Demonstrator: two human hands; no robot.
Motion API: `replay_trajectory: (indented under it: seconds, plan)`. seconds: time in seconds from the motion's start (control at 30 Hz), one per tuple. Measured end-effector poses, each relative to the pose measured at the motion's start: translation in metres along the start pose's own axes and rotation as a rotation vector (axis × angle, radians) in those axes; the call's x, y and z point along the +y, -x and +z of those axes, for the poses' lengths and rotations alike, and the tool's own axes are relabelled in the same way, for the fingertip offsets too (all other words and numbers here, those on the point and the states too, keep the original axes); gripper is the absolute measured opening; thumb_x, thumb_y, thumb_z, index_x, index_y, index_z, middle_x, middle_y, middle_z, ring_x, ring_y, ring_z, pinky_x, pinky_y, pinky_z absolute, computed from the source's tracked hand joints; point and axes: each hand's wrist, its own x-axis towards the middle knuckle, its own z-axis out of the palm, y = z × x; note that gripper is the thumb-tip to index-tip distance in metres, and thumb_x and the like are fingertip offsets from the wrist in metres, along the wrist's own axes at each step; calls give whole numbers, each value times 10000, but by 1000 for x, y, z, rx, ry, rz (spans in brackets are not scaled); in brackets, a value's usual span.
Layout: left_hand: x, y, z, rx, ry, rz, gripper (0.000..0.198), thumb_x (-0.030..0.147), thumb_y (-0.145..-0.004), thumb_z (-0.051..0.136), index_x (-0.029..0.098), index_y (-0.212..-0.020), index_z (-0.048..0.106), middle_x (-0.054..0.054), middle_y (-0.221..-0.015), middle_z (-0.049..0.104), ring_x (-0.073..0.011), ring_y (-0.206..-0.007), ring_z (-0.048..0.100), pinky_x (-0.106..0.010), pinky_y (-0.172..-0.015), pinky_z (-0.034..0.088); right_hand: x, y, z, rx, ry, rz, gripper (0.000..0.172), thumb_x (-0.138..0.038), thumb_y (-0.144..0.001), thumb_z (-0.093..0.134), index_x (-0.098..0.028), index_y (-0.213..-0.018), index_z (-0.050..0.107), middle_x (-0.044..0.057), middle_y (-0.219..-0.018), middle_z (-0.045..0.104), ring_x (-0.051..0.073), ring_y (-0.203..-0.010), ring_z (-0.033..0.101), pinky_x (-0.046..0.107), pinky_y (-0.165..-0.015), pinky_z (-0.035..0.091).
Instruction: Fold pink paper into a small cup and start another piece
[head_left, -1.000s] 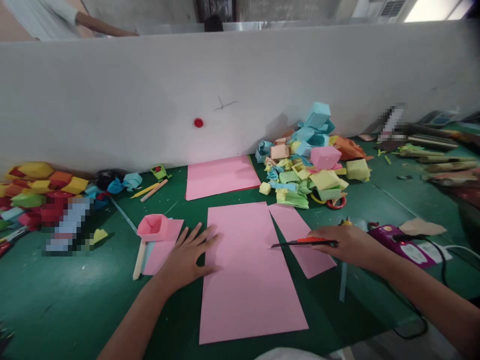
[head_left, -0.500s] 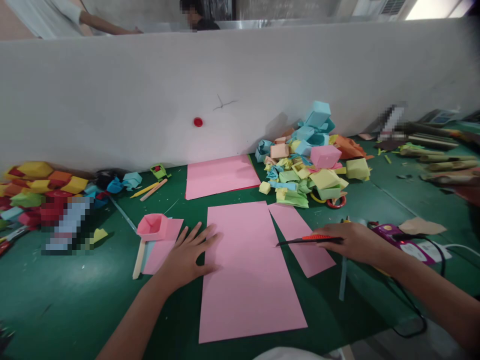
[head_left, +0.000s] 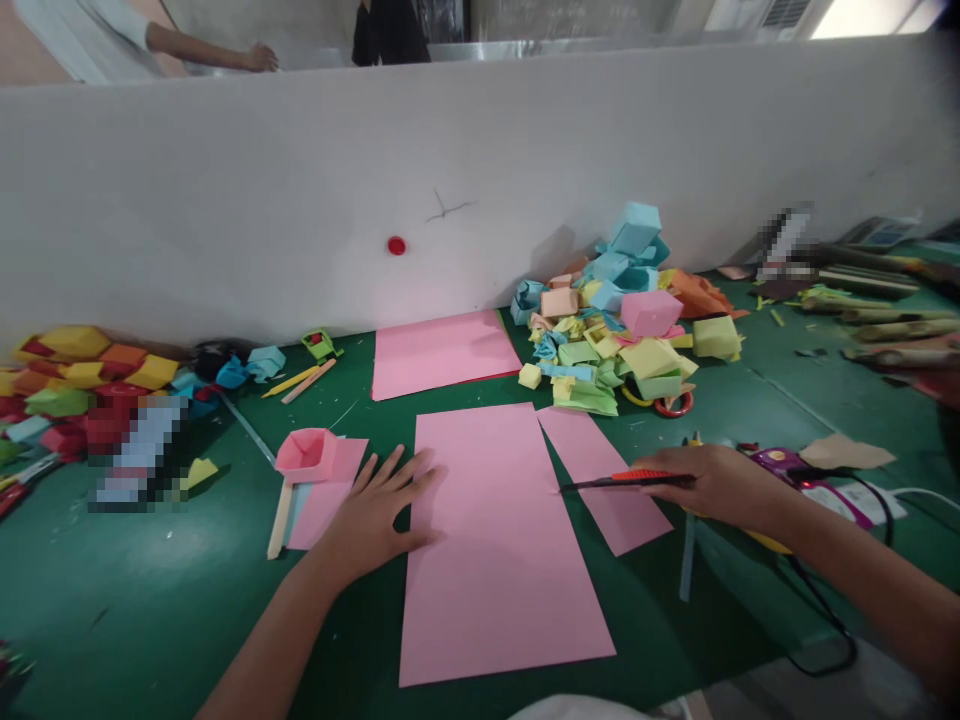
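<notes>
A large pink paper sheet (head_left: pixel 495 570) lies flat on the green table. My left hand (head_left: pixel 390 505) is spread open, its fingertips and thumb resting on the sheet's left edge. My right hand (head_left: pixel 709 485) grips a slim black tool with a red ridged handle (head_left: pixel 637 478). Its pointed tip reaches the sheet's right edge; whether it touches cannot be seen. Under the tool lies a narrower slanted pink piece (head_left: pixel 592 465). Beside my left hand are a folded pink paper box (head_left: pixel 306 454), a flat wooden stick (head_left: pixel 280 522) and a smaller pink paper (head_left: pixel 330 505).
More pink sheets (head_left: pixel 446 352) lie by the white partition (head_left: pixel 262 210). A heap of folded paper boxes (head_left: pixel 592 330) stands right of them. At far left are orange and yellow paper shapes (head_left: pixel 82 360). A purple-and-white power strip (head_left: pixel 832 490) with cables lies by my right forearm. People are beyond the partition.
My right hand and the black-and-red tool have shifted slightly right. My left hand stays spread on the sheet. Beyond the partition, two people have moved a little.
</notes>
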Motion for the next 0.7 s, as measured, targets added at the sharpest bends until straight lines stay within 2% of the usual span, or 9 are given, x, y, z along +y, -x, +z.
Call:
replay_trajectory:
  seconds: [0.07, 0.13, 0.2, 0.3, 0.47, 0.7]
  plan:
    - [1, 0, -1, 0, 0, -4, 816, 783, -870, 485, 462, -1567, 208, 78, -1661, 172, -382, -1529, 154, -621, -1208, 152, -3, 5, -2, 3, -30, -5, 383, -476, -893, 582, -274, -1158, 771, 65, -1154, 765, 301, -1019, 722, 379, -855, 578]
    - [2, 0, -1, 9, 0, -1, 818, 782, -866, 494, 461, -1565, 215, 76, -1659, 185, -383, -1527, 161, -620, -1207, 161, -8, 12, -5, 20, -94, 35, 394, -511, -898, 588, -276, -1158, 768, 42, -1101, 781, 273, -956, 735, 326, -799, 588]
    - [2, 0, -1, 18, 0, 4, 823, 780, -863, 503, 460, -1564, 217, 73, -1657, 195, -383, -1526, 166, -619, -1208, 162, -14, 20, -9, 87, -206, 191, 452, -574, -860, 629, -257, -1148, 771, 37, -977, 800, 264, -822, 745, 298, -680, 590]
    - [1, 0, -1, 14, 3, 3, 827, 780, -864, 502, 467, -1566, 198, 79, -1658, 182, -380, -1529, 157, -623, -1210, 150, -21, 31, -10, 183, -264, 324, 525, -630, -800, 664, -236, -1127, 781, 46, -937, 802, 291, -791, 745, 316, -630, 590]
    - [0, -1, -1, 10, 9, 5, 820, 772, -867, 507, 467, -1565, 201, 72, -1660, 184, -386, -1529, 149, -628, -1213, 126, -27, 35, 0, 189, -306, 224, 471, -581, -797, 677, -232, -1090, 793, 71, -1043, 792, 314, -907, 743, 361, -760, 614]
    - [1, -1, -1, 14, 17, 7, 821, 768, -866, 515, 468, -1565, 207, 72, -1661, 192, -385, -1530, 146, -617, -1217, 120, -23, 26, 12, 141, -178, 88, 351, -471, -864, 612, -273, -1096, 786, 68, -1080, 785, 316, -943, 741, 400, -801, 614]
